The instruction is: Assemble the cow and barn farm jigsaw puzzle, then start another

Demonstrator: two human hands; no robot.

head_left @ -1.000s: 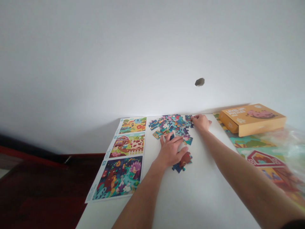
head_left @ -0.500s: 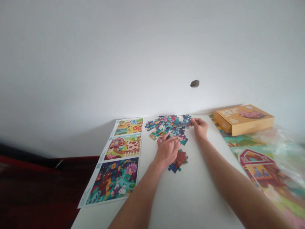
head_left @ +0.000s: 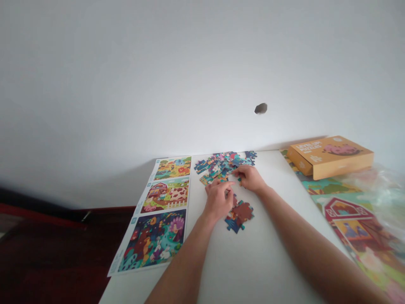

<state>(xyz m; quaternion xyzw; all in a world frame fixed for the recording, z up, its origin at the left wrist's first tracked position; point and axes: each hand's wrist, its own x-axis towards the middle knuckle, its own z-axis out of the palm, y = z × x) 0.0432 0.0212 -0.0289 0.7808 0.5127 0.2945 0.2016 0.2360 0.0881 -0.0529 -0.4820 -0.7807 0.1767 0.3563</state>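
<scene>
Loose jigsaw puzzle pieces (head_left: 218, 162) lie in a heap at the far side of the white table. My right hand (head_left: 251, 179) is at the near right edge of the heap, its fingers pinched on a puzzle piece, mostly hidden under them. My left hand (head_left: 219, 200) rests just in front of the heap, index finger stretched out and thumb apart, with nothing visible in its grasp. Close beside it on the right is a small joined cluster of brown and dark blue pieces (head_left: 243, 212), its left side partly covered by the hand.
A printed sheet with three pictures (head_left: 186, 202) lies along the table's left side. At right stand an orange puzzle box (head_left: 335, 158), a farm picture sheet (head_left: 357, 223) and clear plastic wrap (head_left: 386, 190). A white wall (head_left: 202, 84) rises behind the table (head_left: 240, 270).
My right hand has moved left and nearer, from the heap's far right edge to its near side. My left hand's fingers have drawn back slightly, uncovering more of the joined cluster.
</scene>
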